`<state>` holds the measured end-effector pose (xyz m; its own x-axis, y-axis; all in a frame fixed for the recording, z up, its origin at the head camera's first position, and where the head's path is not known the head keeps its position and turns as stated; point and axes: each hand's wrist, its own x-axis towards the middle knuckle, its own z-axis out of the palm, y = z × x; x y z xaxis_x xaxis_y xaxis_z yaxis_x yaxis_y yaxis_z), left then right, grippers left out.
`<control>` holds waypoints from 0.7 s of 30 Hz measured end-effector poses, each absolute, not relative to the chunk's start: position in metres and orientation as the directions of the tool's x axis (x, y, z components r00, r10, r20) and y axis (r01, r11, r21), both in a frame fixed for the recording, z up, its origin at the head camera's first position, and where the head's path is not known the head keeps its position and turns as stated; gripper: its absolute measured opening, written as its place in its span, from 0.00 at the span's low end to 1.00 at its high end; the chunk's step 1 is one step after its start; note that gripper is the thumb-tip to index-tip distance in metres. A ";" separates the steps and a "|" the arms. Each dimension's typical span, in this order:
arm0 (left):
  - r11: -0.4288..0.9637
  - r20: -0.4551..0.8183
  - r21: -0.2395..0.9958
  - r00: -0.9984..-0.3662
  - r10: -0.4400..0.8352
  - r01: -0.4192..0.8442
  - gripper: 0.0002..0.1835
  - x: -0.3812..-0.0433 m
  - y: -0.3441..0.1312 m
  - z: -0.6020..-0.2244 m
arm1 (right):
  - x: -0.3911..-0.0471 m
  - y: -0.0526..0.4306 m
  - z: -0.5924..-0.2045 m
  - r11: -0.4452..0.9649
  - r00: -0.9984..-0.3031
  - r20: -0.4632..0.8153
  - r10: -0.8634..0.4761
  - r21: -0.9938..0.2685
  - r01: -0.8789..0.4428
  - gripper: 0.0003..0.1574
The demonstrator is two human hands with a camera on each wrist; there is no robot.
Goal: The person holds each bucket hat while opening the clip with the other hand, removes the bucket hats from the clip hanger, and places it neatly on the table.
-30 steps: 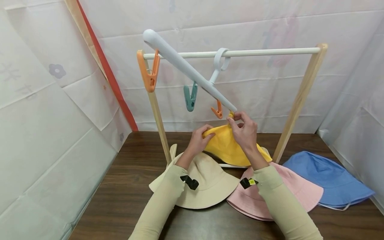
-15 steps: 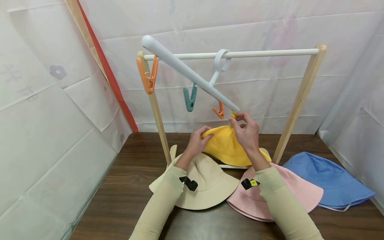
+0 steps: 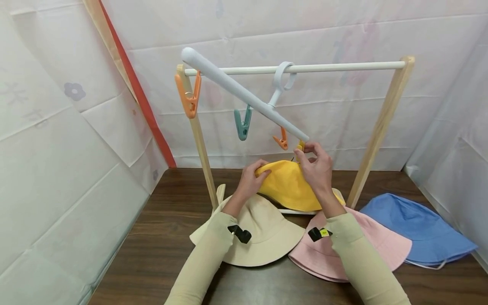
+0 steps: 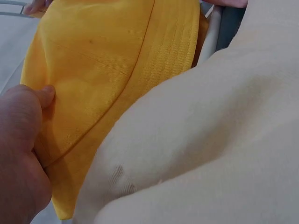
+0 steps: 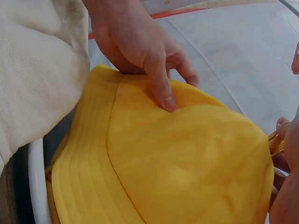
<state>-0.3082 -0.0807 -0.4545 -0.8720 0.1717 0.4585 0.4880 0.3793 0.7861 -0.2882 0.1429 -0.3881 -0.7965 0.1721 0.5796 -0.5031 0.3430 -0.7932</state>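
A yellow bucket hat (image 3: 287,186) is held up under the right end of the white hanger (image 3: 244,91). My left hand (image 3: 252,178) pinches the hat's left edge, thumb on the near side of the cloth, as the left wrist view also shows on the hat (image 4: 93,70). With thumb and fingers my right hand (image 3: 319,169) pinches a yellow clothespin (image 3: 300,145) that hangs from the hanger's end. The clothespin's lower tips are at the top of the hat's crown, partly hidden by the fingers. In the right wrist view, the right fingers (image 5: 287,163) are at the crown's edge.
The hanger hooks over the rack's white bar (image 3: 343,67). From it hang orange (image 3: 189,99), teal (image 3: 242,123) and small orange (image 3: 282,140) clothespins. Cream (image 3: 263,233), pink (image 3: 377,237) and blue (image 3: 415,228) bucket hats lie on the dark wooden table (image 3: 152,254).
My right hand has shifted slightly right, with the yellow clothespin and hanger end moving along. The hanger's left end sits a little lower. My left hand has barely moved, still pinching the hat.
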 end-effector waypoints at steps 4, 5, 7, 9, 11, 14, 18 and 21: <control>0.384 0.468 0.780 -0.868 0.166 0.494 0.07 -0.307 -0.082 -0.454 | -0.288 0.144 -0.388 0.306 -0.797 0.579 0.169 -0.800 -0.516 0.16; 0.386 0.471 0.775 -0.865 0.172 0.499 0.07 -0.307 -0.082 -0.454 | -0.288 0.145 -0.388 0.303 -0.796 0.581 0.167 -0.799 -0.520 0.16; 0.393 0.478 0.765 -0.859 0.183 0.509 0.08 -0.307 -0.082 -0.453 | -0.289 0.145 -0.388 0.297 -0.794 0.586 0.163 -0.796 -0.527 0.16; 0.397 0.478 0.763 -0.859 0.186 0.510 0.08 -0.306 -0.082 -0.453 | -0.288 0.144 -0.388 0.293 -0.793 0.586 0.164 -0.797 -0.528 0.17; 0.397 0.471 0.769 -0.864 0.180 0.502 0.08 -0.305 -0.084 -0.453 | -0.288 0.144 -0.388 0.286 -0.793 0.586 0.165 -0.798 -0.530 0.17; 0.397 0.473 0.772 -0.866 0.163 0.496 0.08 -0.303 -0.086 -0.453 | -0.288 0.144 -0.388 0.266 -0.793 0.588 0.159 -0.799 -0.539 0.17; 0.402 0.487 0.763 -0.859 0.157 0.506 0.07 -0.300 -0.089 -0.452 | -0.288 0.145 -0.389 0.250 -0.791 0.593 0.151 -0.797 -0.550 0.19; 0.404 0.491 0.759 -0.856 0.162 0.511 0.07 -0.298 -0.091 -0.452 | -0.287 0.146 -0.389 0.258 -0.792 0.592 0.147 -0.796 -0.547 0.19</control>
<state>-0.2980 -0.0913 -0.4518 -0.8561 0.1621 0.4907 0.5113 0.4037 0.7587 -0.2869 0.1459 -0.3889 -0.7922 0.1474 0.5922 -0.5471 0.2583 -0.7962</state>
